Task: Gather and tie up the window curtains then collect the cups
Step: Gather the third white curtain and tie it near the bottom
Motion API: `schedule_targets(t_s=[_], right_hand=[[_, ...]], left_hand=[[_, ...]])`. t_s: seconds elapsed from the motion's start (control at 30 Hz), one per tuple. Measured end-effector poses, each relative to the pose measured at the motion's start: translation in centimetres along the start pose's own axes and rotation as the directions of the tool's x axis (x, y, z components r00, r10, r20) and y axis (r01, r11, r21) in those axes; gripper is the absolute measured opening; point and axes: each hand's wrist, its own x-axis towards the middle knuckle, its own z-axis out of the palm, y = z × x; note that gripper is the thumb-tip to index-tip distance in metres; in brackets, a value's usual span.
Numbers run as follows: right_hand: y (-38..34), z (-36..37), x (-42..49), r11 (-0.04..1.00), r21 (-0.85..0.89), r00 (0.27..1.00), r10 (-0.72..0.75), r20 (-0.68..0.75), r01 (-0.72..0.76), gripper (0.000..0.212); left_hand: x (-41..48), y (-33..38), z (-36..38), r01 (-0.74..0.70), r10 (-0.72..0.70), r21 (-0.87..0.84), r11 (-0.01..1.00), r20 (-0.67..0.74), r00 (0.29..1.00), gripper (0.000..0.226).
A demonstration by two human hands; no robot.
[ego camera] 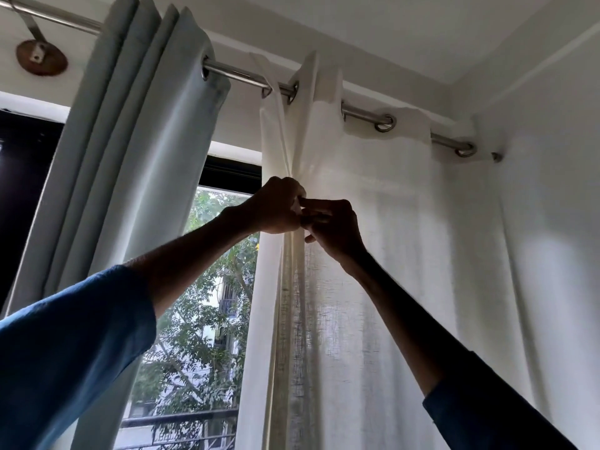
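A sheer white curtain (389, 254) hangs by metal eyelets from a steel rod (246, 76) and covers the right part of the window. Its left edge is bunched into folds. My left hand (276, 206) is closed around those folds high up. Touching it from the right, my right hand (334, 228) pinches the same fabric with its fingertips. A pale blue-grey curtain (136, 157) hangs gathered in pleats on the left of the rod. No cups are in view.
Between the two curtains the window (201, 303) shows trees, a building and a balcony railing. The rod's wooden wall bracket (41, 56) sits at the upper left. A white wall (558, 157) meets the rod's right end.
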Motion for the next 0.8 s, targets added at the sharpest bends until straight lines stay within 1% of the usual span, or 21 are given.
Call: schedule_targets(t_s=[0.07, 0.1, 0.13, 0.17, 0.23, 0.3, 0.37, 0.43, 0.5, 0.57, 0.6, 0.63, 0.67, 0.7, 0.73, 0.77, 0.8], right_hand=[[0.0, 0.0, -0.1, 1.0, -0.001, 0.999, -0.009, -0.047, 0.009, 0.022], [0.1, 0.1, -0.2, 1.0, -0.002, 0.998, -0.02, -0.051, 0.02, 0.017], [0.1, 0.1, -0.3, 1.0, -0.003, 0.998, -0.03, -0.049, 0.03, 0.015], [0.2, 0.1, -0.4, 0.999, -0.004, 0.998, -0.037, -0.047, 0.037, 0.014], [0.5, 0.1, -0.4, 0.999, -0.001, 0.998, -0.048, -0.039, 0.048, 0.015], [0.8, 0.1, -0.5, 0.998, 0.011, 0.998, -0.061, -0.018, 0.061, 0.017], [0.8, 0.1, -0.5, 0.999, 0.034, 0.999, -0.043, 0.028, 0.042, 0.021], [0.8, -0.3, -0.4, 0.999, 0.043, 0.997, -0.008, 0.076, 0.005, 0.029], [1.1, -0.9, -0.4, 0.999, 0.023, 0.993, 0.024, 0.116, -0.027, 0.031], [2.0, -2.0, -0.5, 0.998, -0.049, 0.992, 0.035, 0.122, -0.029, 0.03], [2.7, -2.6, -0.5, 0.993, -0.114, 0.996, 0.028, 0.081, -0.019, 0.026], [3.5, -3.5, -0.4, 0.981, -0.195, 1.0, 0.016, -0.003, -0.016, 0.021], [4.3, -4.5, -0.2, 0.956, -0.291, 0.993, 0.004, -0.12, -0.038, 0.019], [5.1, -5.6, 0.2, 0.921, -0.379, 0.967, -0.012, -0.255, -0.088, 0.025], [5.8, -7.0, 0.6, 0.881, -0.444, 0.929, -0.013, -0.369, -0.164, 0.037], [6.6, -8.4, 1.1, 0.842, -0.472, 0.888, 0.018, -0.46, -0.262, 0.053], [7.6, -9.9, 1.9, 0.809, -0.459, 0.845, 0.082, -0.529, -0.366, 0.07]], left_hand=[[-0.1, 0.0, 0.3, 0.015, -0.015, -0.011, 1.0, 0.004, 1.0, 0.042], [-0.2, 0.0, 0.3, 0.023, -0.023, -0.016, 1.0, 0.013, 1.0, 0.043], [-0.3, 0.0, 0.3, 0.027, -0.026, -0.021, 0.999, 0.024, 0.999, 0.04], [-0.3, 0.0, 0.3, 0.03, -0.029, -0.028, 0.999, 0.034, 0.999, 0.035], [-0.3, 0.1, 0.2, 0.054, -0.052, -0.051, 0.997, 0.035, 0.998, 0.034], [-0.3, 0.2, 0.3, 0.118, -0.116, -0.128, 0.985, 0.022, 0.993, 0.036], [-0.1, 0.4, 0.7, 0.178, -0.192, -0.224, 0.958, -0.041, 0.981, 0.041], [0.2, 0.3, 1.2, 0.191, -0.226, -0.228, 0.955, -0.137, 0.964, 0.041], [0.5, 0.0, 2.1, 0.187, -0.23, -0.192, 0.964, -0.236, 0.944, 0.028], [0.8, -0.2, 3.0, 0.187, -0.241, -0.191, 0.964, -0.317, 0.917, 0.008], [0.9, -0.2, 3.4, 0.195, -0.25, -0.188, 0.963, -0.34, 0.906, 0.006], [0.9, -0.3, 3.8, 0.204, -0.259, -0.186, 0.961, -0.353, 0.899, 0.012], [0.9, -0.4, 4.2, 0.208, -0.264, -0.189, 0.96, -0.354, 0.897, 0.017], [0.9, -0.4, 4.4, 0.207, -0.268, -0.2, 0.958, -0.354, 0.896, 0.02], [0.8, -0.5, 4.5, 0.202, -0.267, -0.21, 0.957, -0.352, 0.897, 0.022], [0.8, -0.6, 4.5, 0.196, -0.264, -0.218, 0.956, -0.349, 0.899, 0.022], [0.7, -0.7, 4.5, 0.188, -0.257, -0.22, 0.957, -0.346, 0.902, 0.022]])
